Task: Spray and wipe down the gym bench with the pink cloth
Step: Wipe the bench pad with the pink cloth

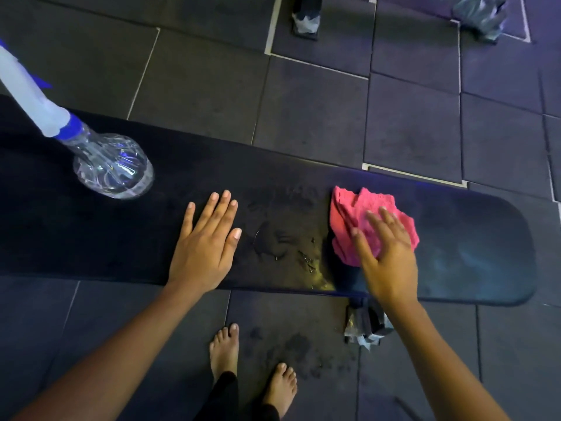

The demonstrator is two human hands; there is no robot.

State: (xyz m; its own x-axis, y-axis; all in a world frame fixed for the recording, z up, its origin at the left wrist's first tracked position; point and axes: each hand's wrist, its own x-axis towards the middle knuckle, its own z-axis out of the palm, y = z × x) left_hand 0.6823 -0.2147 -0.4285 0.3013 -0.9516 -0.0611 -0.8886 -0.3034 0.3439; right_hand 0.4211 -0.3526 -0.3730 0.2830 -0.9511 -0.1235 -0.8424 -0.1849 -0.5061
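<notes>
The black padded gym bench (473, 244) runs left to right across the view. A crumpled pink cloth (352, 214) lies on its right half, and my right hand (385, 253) presses flat on the cloth's near right part with fingers spread. My left hand (206, 241) rests flat and open on the bench near its front edge, left of a wet patch with droplets (288, 244). A clear spray bottle (112, 165) with a white and blue head stands on the bench at the left, apart from both hands.
Dark rubber floor tiles (303, 110) surround the bench. A bench foot wrapped in plastic (365, 325) sticks out under the front edge by my right wrist. My bare feet (224, 350) stand near it. Another wrapped foot (305, 21) and a plastic-wrapped object (479, 13) sit beyond.
</notes>
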